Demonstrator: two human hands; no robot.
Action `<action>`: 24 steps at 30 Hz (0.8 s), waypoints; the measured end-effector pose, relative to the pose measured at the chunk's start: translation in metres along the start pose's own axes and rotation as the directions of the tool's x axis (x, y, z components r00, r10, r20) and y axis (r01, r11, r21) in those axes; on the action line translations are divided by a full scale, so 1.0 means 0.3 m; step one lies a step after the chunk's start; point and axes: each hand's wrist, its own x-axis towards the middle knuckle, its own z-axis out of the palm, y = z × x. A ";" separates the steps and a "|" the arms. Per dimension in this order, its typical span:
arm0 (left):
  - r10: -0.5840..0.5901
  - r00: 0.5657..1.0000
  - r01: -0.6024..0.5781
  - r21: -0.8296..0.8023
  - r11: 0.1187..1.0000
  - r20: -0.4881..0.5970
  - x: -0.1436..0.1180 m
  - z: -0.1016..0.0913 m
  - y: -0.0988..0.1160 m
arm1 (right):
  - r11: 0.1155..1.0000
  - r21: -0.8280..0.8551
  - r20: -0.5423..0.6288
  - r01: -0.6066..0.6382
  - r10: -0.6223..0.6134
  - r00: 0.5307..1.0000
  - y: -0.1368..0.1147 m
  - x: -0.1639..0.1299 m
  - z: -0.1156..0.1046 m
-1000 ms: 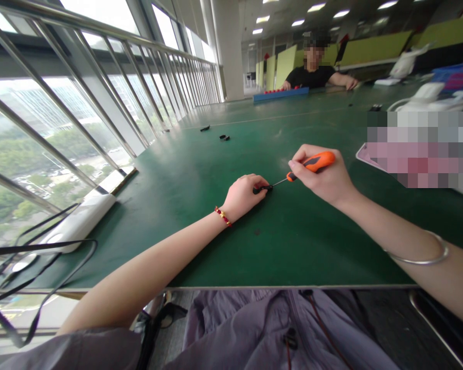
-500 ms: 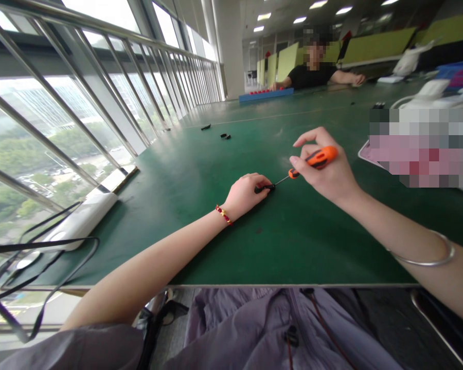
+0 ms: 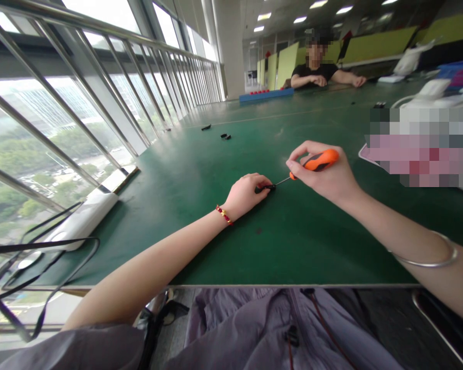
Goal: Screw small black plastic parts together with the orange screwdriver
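The left hand (image 3: 244,194) pins a small black part (image 3: 265,188) against the table (image 3: 301,241) while the right hand (image 3: 324,174) grips the screwdriver (image 3: 312,164); keep its tip seated squarely.

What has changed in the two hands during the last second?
The right hand lifted its fingers off the orange screwdriver, then closed them round the handle again. The left hand stayed pinching the small black part, with the tip against it.
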 end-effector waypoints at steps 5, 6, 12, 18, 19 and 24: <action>-0.008 1.000 0.008 0.004 1.000 0.007 0.000 -0.003 0.003 | 0.995 -0.007 -0.049 0.098 -0.098 0.994 0.003 0.004 0.001; -0.008 1.000 0.008 0.005 1.000 0.009 0.000 -0.003 0.003 | 0.992 0.007 -0.072 0.125 -0.124 0.990 0.005 0.004 0.002; 0.010 1.000 -0.010 0.012 1.000 0.001 0.001 -0.001 -0.001 | 1.000 0.003 0.019 0.016 -0.016 1.000 -0.003 0.000 0.002; 0.016 1.000 -0.016 0.028 0.999 0.004 0.000 -0.001 -0.002 | 0.994 0.001 -0.027 0.107 -0.107 0.994 0.004 0.003 0.005; 0.017 1.000 -0.017 0.031 0.999 0.008 0.000 -0.002 -0.002 | 0.991 0.016 -0.051 0.129 -0.128 0.990 0.008 0.004 0.006; 0.019 1.000 -0.019 0.034 0.999 0.012 0.001 -0.004 0.000 | 0.999 0.006 -0.017 0.051 -0.051 0.999 0.002 0.004 0.004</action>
